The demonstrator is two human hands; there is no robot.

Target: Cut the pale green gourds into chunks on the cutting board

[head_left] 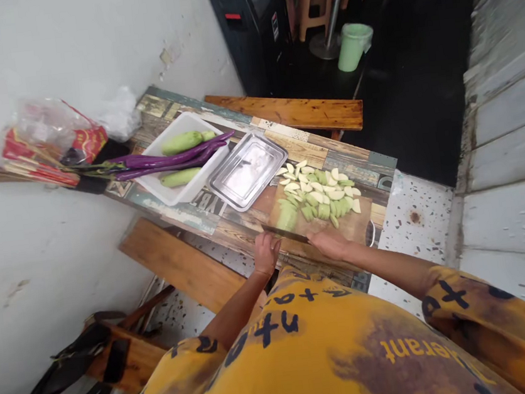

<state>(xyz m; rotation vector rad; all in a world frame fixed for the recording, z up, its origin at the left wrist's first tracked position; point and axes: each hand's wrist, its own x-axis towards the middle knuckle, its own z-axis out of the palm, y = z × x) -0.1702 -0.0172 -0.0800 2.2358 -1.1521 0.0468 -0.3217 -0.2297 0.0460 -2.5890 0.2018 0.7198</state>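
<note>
A wooden cutting board (358,229) lies on the table, covered with pale green vegetable slices (321,193). At its near edge a dark knife blade (290,235) runs between my two hands. My right hand (328,243) is wrapped round the knife's handle end, at the board's near side. My left hand (266,253) is at the blade's other end, its fingers bent and close together by the table edge; whether they grip anything is too small to tell. An overlapping row of slices (286,215) lies just beyond the blade.
Left of the board is a steel tray (249,170). Beyond it, a white bin (160,196) holds green gourds (182,143) and long purple eggplants (170,160). Plastic bags (48,123) lie against the wall. Wooden benches (180,263) flank the table.
</note>
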